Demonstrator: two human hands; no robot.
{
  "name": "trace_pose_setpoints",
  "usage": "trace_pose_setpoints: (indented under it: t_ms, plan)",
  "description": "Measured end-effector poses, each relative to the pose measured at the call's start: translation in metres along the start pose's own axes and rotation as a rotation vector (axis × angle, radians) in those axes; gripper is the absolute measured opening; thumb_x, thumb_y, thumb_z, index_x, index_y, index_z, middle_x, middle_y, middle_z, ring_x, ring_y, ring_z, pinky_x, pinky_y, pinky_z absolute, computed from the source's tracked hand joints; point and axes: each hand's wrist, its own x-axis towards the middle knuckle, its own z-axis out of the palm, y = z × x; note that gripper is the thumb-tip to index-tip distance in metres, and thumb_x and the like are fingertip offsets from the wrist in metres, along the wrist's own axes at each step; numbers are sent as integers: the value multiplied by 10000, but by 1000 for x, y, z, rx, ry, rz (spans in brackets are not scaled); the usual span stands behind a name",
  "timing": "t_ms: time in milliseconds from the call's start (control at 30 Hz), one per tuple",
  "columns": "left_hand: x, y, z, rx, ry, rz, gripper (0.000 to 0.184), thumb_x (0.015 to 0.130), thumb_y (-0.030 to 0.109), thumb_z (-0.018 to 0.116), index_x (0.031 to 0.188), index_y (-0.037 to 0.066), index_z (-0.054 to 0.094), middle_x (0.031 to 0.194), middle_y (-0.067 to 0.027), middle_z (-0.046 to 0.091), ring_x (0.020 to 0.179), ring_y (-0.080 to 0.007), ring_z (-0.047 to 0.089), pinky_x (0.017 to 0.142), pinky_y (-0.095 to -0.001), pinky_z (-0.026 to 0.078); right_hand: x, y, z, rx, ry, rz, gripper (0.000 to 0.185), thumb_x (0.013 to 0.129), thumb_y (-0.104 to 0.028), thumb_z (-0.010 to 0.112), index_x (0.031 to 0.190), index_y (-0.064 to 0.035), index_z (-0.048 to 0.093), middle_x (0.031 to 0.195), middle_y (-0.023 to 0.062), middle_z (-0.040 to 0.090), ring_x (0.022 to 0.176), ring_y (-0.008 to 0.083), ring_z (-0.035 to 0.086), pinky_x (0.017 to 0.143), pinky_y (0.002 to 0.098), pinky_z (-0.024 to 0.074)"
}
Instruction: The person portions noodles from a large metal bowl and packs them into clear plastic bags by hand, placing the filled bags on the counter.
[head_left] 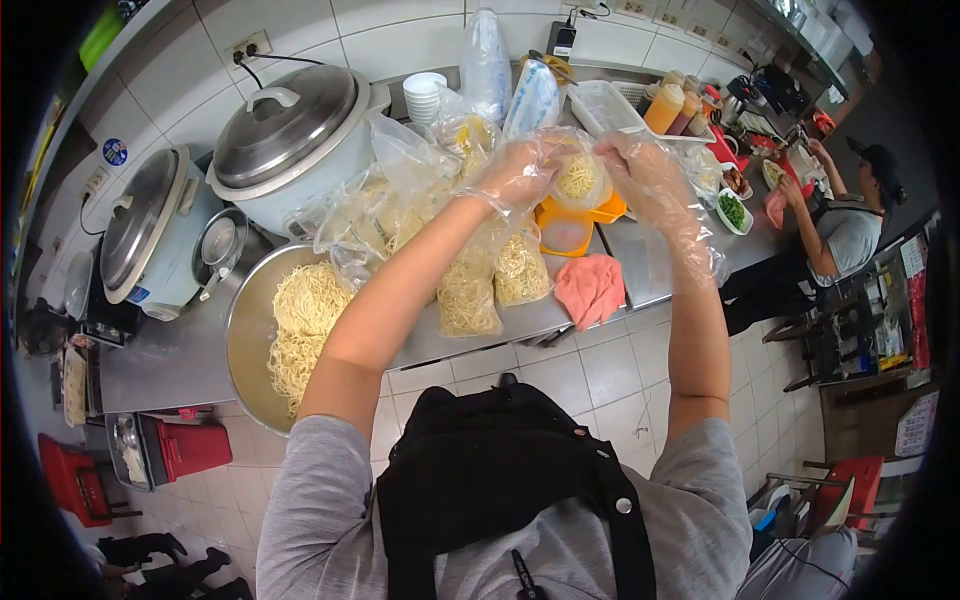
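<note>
Both my hands wear clear, loose plastic gloves. My left hand (522, 172) pinches the left side of a clear plastic bag (580, 182) with noodles in its bottom. The right side of the same bag is gripped by my right hand (645, 172). It hangs above an orange scale (565, 232). Just left of the scale, filled bags of noodles (468, 298) lie together on the counter. A large metal bowl (245, 325) of loose noodles (305, 310) stands by my left forearm. A pink cloth (589, 290) lies in front of the scale.
Two large lidded cookers (290, 125) stand at the back left. White cups (425, 97), a white tray (605, 108) and sauce bottles (663, 108) line the back. A bowl of chopped greens (735, 212) sits right. Another person (850, 235) works at the counter's right end.
</note>
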Motion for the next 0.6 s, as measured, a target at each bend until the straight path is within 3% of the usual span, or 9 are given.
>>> trace_pose_setpoints:
  t_ms: [67, 100, 167, 267, 367, 433, 500, 567, 600]
  plan:
    - [11, -17, 13, 1, 142, 187, 446, 849, 25, 608, 1290, 77, 648, 1348, -137, 627, 1166, -300, 638, 975, -388, 525, -3, 4, 3, 50, 2, 68, 192, 928, -205, 583, 1043, -65, 648, 931, 173, 677, 931, 361, 651, 836, 449, 494]
    - [22, -21, 13, 1, 145, 185, 446, 849, 25, 608, 1290, 77, 648, 1348, -137, 627, 1166, -300, 638, 975, -388, 525, -5, 12, 14, -1, 52, 23, 216, 927, -222, 604, 1072, -65, 635, 972, 181, 667, 947, 365, 644, 845, 445, 491]
    - [46, -25, 12, -393, 18, 172, 490, 817, -4, 596, 1304, 41, 636, 1248, -120, 673, 895, -226, 699, 801, -333, 579, -4, 18, 21, -54, 102, -31, 248, 926, -239, 626, 1102, -65, 621, 1013, 189, 657, 964, 369, 638, 854, 442, 488]
    - [75, 36, -33, -378, -48, 80, 503, 784, 16, 587, 1280, 51, 661, 1092, -92, 707, 689, -145, 642, 668, -279, 565, 3, 5, 14, -36, 225, 33, 303, 924, -300, 650, 1094, -51, 621, 1091, 186, 626, 1014, 396, 615, 879, 483, 490]
    - [78, 92, -96, -187, -69, 16, 488, 768, 67, 573, 1242, 57, 687, 949, -97, 718, 648, -127, 630, 654, -286, 554, 0, -32, -22, 406, 477, 23, 343, 915, -304, 674, 1144, -51, 638, 1093, 158, 630, 1044, 387, 600, 914, 479, 469]
    - [70, 96, -120, -125, -56, 67, 444, 758, 93, 590, 1183, 57, 714, 973, -122, 736, 767, -198, 667, 740, -320, 551, -9, -46, -35, -100, 447, -313, 339, 914, -282, 681, 1166, -56, 656, 1077, 163, 629, 949, 373, 611, 841, 461, 482]
    - [47, 103, -154, -50, -39, 110, 404, 748, 119, 608, 1124, 57, 741, 997, -146, 754, 885, -269, 704, 826, -354, 548, -18, -61, -33, -111, 436, -354, 277, 924, -248, 668, 1110, -43, 684, 1028, 177, 643, 877, 364, 620, 786, 431, 499]
    - [0, 114, -183, 31, -240, 152, 492, 751, 106, 558, 1219, 62, 704, 875, -105, 707, 597, -115, 590, 615, -299, 532, -28, -67, -32, 83, 149, -130, 224, 925, -218, 663, 1049, -35, 705, 958, 175, 662, 827, 362, 630, 771, 386, 518]
    - [-19, 116, -185, -1, -250, 60, 514, 741, 90, 532, 1225, 62, 701, 842, -112, 693, 555, -128, 555, 596, -325, 512, -32, -84, -30, 231, 174, -86, 188, 923, -172, 658, 1025, -27, 720, 930, 155, 689, 840, 340, 653, 791, 368, 524]
